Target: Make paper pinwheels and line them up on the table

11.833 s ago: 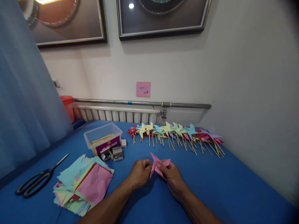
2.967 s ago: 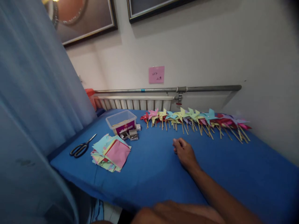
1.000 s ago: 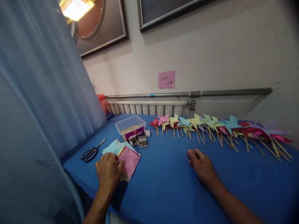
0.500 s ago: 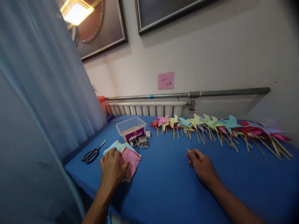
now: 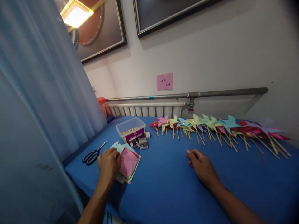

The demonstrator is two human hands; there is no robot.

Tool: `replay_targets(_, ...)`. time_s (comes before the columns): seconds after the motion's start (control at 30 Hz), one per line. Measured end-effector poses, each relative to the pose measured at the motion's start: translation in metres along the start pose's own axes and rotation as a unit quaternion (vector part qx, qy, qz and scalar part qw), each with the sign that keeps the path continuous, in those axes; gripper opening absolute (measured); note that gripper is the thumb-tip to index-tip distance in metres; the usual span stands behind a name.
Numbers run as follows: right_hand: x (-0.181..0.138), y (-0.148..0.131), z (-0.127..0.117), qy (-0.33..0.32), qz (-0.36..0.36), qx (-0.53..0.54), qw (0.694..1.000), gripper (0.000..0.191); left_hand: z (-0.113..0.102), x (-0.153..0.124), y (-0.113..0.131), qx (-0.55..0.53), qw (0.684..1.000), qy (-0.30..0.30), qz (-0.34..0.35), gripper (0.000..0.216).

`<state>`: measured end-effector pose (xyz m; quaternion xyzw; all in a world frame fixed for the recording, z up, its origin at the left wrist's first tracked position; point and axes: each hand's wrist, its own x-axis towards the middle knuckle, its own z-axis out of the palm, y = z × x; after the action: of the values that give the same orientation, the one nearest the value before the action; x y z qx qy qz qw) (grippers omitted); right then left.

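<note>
My left hand (image 5: 109, 163) lies on the left side of a stack of coloured paper squares (image 5: 125, 177), its fingers curled on the edge of the top pink sheet (image 5: 129, 161), which is raised a little. My right hand (image 5: 201, 166) rests palm down on the blue table (image 5: 168, 189), fingers loosely bent and holding nothing. A long row of paper pinwheels on wooden sticks (image 5: 210, 127) lies along the back of the table, beyond my right hand.
Black scissors (image 5: 93, 153) lie left of the stack near the table's edge. Behind the stack stand a clear plastic box with sticks (image 5: 131, 129) and small open boxes of pins (image 5: 140, 143). A curtain (image 5: 42, 93) hangs at the left; a radiator and pipe (image 5: 187, 95) run along the wall.
My left hand has come up onto the paper stack and curled on the pink top sheet, lifting its edge. The right hand has stayed still on the table.
</note>
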<state>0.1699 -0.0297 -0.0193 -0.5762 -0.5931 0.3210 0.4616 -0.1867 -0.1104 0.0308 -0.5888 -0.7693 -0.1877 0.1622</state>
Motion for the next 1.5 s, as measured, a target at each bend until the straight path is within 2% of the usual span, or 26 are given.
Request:
replay_targets(0.07, 0.000, 0.002, 0.000, -0.001, 0.000, -0.001, 1.000, 0.041, 0.000, 0.000, 0.000, 0.016, 1.000, 0.019, 0.015, 0.026)
replay_targets(0.27, 0.002, 0.005, 0.002, -0.003, -0.001, 0.000, 1.000, 0.040, 0.004, -0.001, -0.003, 0.014, 0.999, 0.027, 0.042, 0.024)
replay_targets(0.37, 0.003, 0.005, 0.001, -0.008, -0.003, -0.003, 1.000, 0.040, 0.004, 0.000, -0.007, -0.025, 0.994, 0.073, 0.079, 0.023)
replay_targets(0.47, 0.002, 0.004, 0.001, -0.010, -0.004, -0.003, 1.000, 0.040, 0.003, 0.001, -0.010, -0.107, 0.982, 0.104, 0.114, 0.022)
replay_targets(0.53, 0.001, 0.003, 0.001, -0.011, -0.001, -0.002, 1.000, 0.040, 0.002, 0.002, -0.010, -0.166, 0.976, 0.101, 0.099, 0.023)
replay_targets(0.63, 0.000, 0.001, 0.000, -0.011, 0.001, -0.001, 1.000, 0.040, -0.001, 0.005, -0.008, -0.249, 0.963, 0.092, 0.039, 0.022)
replay_targets(0.73, -0.001, -0.002, 0.000, -0.006, -0.004, 0.010, 1.000, 0.039, -0.005, 0.010, 0.001, -0.344, 0.934, 0.091, -0.028, 0.022)
replay_targets(0.8, -0.001, -0.003, 0.000, -0.001, -0.009, 0.017, 1.000, 0.039, -0.006, 0.015, 0.013, -0.414, 0.902, 0.099, -0.075, 0.024)
replay_targets(0.87, -0.002, -0.004, 0.003, 0.001, -0.010, 0.029, 1.000, 0.039, -0.005, 0.022, 0.033, -0.500, 0.854, 0.094, -0.109, 0.024)
replay_targets(0.93, -0.004, -0.006, 0.007, -0.006, -0.002, 0.075, 0.997, 0.042, -0.001, 0.029, 0.060, -0.594, 0.793, 0.054, -0.123, 0.026)
replay_targets(1.0, -0.007, -0.010, 0.011, -0.030, 0.013, 0.159, 0.987, 0.049, 0.004, 0.036, 0.093, -0.667, 0.733, -0.012, -0.131, 0.029)
replay_targets(1.1, -0.011, -0.016, 0.014, -0.093, 0.050, 0.349, 0.931, 0.061, 0.016, 0.041, 0.145, -0.736, 0.653, -0.123, -0.125, 0.036)
replay_targets(1.17, -0.013, -0.018, 0.012, -0.138, 0.063, 0.435, 0.888, 0.063, 0.025, 0.042, 0.176, -0.757, 0.615, -0.187, -0.119, 0.039)
replay_targets(1.23, -0.014, -0.019, 0.008, -0.132, 0.084, 0.492, 0.857, 0.057, 0.036, 0.039, 0.201, -0.761, 0.597, -0.224, -0.115, 0.040)
replay_targets(1.3, -0.013, -0.018, 0.003, -0.106, 0.105, 0.519, 0.842, 0.049, 0.046, 0.033, 0.216, -0.760, 0.595, -0.234, -0.116, 0.039)
replay_targets(1.4, -0.011, -0.016, 0.000, -0.084, 0.107, 0.513, 0.848, 0.040, 0.062, 0.025, 0.222, -0.754, 0.602, -0.236, -0.118, 0.036)
replay_targets(1.5, -0.009, -0.015, 0.002, -0.075, 0.091, 0.489, 0.864, 0.038, 0.072, 0.020, 0.217, -0.750, 0.602, -0.249, -0.115, 0.033)
